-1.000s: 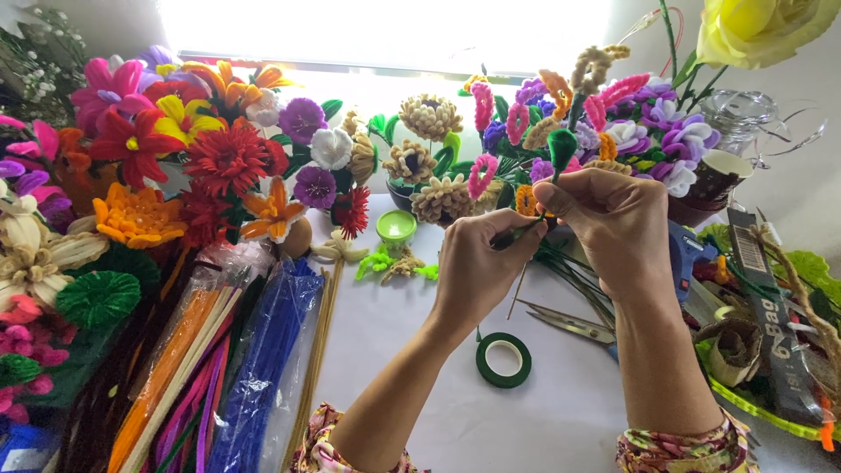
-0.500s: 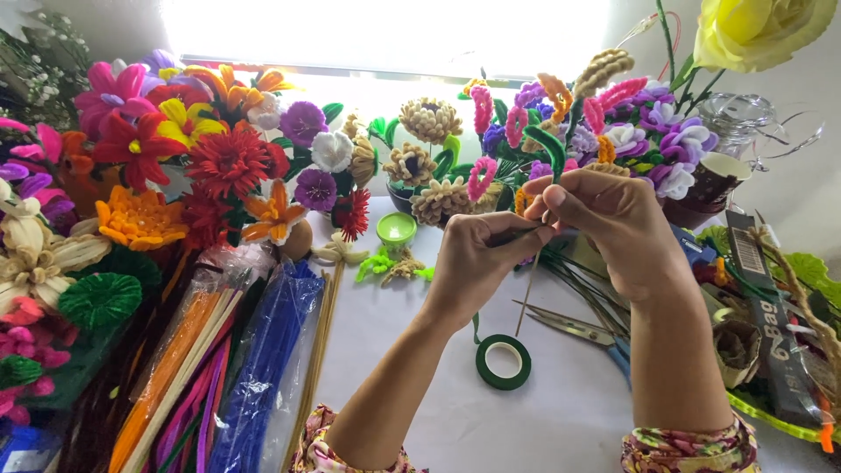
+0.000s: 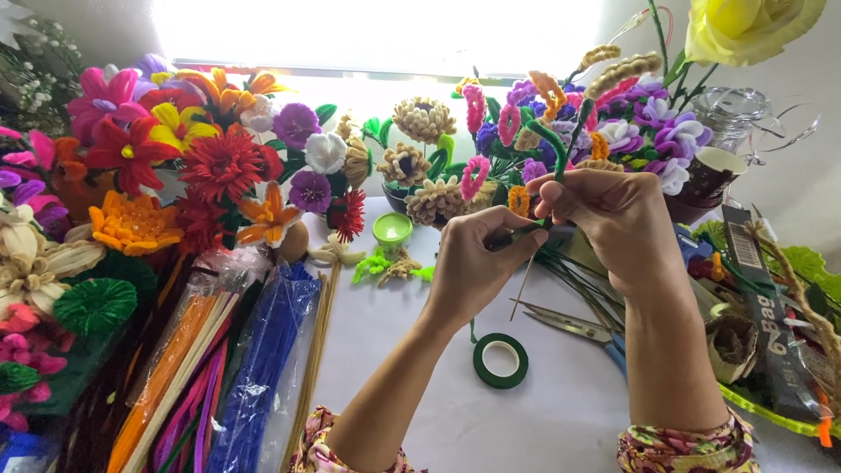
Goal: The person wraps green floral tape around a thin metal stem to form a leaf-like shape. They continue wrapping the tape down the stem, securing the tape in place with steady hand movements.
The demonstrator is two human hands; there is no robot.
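Two hands were raised together over the white table in the head view, close to each other near the middle of the picture. The left hand was closed, its fingers curled in and the fingertips pinching the lower part of a thin green stem. The right hand was also closed around the same stem, a little higher, with the thumb pressed against the forefinger. From the right hand the stem went up to a small green fuzzy piece (its exact shape I could not tell), which stood in front of the flowers behind. A thin wooden stick hung down below the left hand.

On the table just under the hands lay a roll of green tape, flat and apart from both hands. To its right lay scissors with a blue handle, near the right forearm. A small green cap stood further back, beside some green scraps.

On the left side lay long bags of pipe cleaners, blue, orange and pink, next to each other. Behind all this, many colourful handmade flowers filled the back of the table, and one big yellow rose was at the top right corner.
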